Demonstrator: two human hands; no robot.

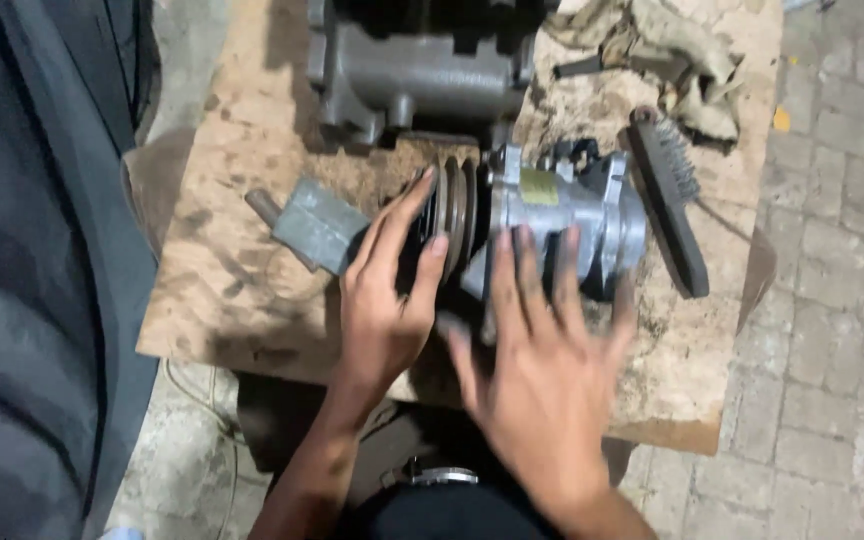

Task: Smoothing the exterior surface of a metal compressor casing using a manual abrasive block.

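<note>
Item: compressor (562,205), grey cast-metal body with a grooved pulley (455,212) at one end.
Location: lying on the tabletop (232,290), directly under and between the fingers of both hands.
Long axis: runs across the tabletop from side to side; pulley end points toward the left hand, body end away past the right hand's fingers.
Left hand (387,295): fingers spread and extended, tips resting on the pulley face and rim; not closed around it.
Right hand (542,370): fingers splayed open, blurred, tips (517,245) over the near side of the compressor body; whether they press on it cannot be told.
Beyond the left fingers: grey metal block (317,225) with a short stub handle, just beside the pulley.
Beyond the fingertips, far side: larger dark grey housing (422,70), close to the compressor.
Beyond the right fingers: dark wire brush (667,195), bristles up, lying nearly along the compressor's end; crumpled dirty rag (662,50) further off.
Containers: none in view; all parts lie loose on the stained wooden tabletop.
Surroundings: paved floor (832,300) beside the tabletop.
</note>
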